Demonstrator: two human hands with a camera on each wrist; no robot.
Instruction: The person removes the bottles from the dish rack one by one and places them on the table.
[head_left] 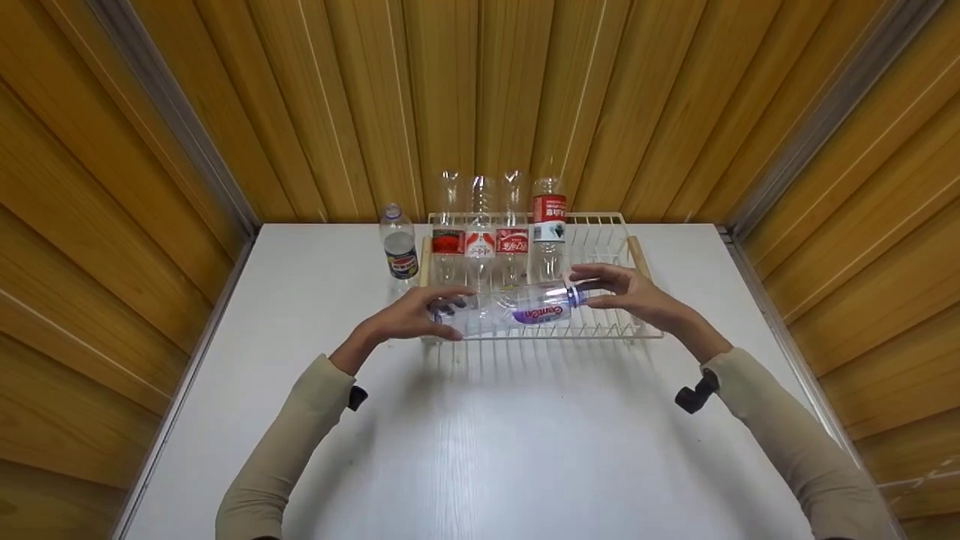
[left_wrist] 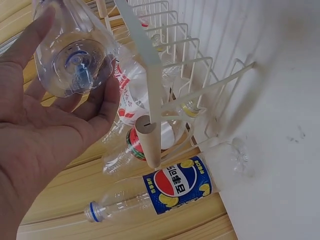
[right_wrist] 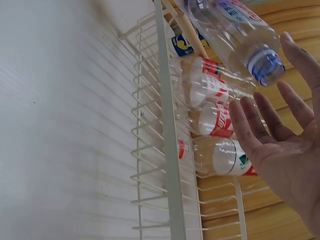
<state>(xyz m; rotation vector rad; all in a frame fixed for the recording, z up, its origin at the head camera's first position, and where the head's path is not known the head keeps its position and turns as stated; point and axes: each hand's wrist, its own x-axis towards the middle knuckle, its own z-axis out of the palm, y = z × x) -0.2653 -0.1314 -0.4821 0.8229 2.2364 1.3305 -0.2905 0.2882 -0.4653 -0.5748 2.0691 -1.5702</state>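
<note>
My left hand point(head_left: 416, 311) grips a clear plastic bottle point(head_left: 541, 312) by its base, fingers and thumb around it. The bottle lies sideways above the front of a white wire dish rack point(right_wrist: 171, 155), with its neck to the right. It has a purple and pink label, and its blue-ringed neck shows no cap. My right hand point(head_left: 630, 291) is beside the neck; in the right wrist view its fingers are spread and apart from the bottle. Behind, several clear bottles with red or red-and-white labels point(head_left: 512, 241) stand in a row in the rack.
A bottle with a blue Pepsi label point(left_wrist: 175, 185) stands on the white table point(head_left: 322, 285) just left of the rack. The rack has wooden end bars point(head_left: 638, 256). Yellow wood-look panels point(head_left: 510, 97) rise at the table's back and sides.
</note>
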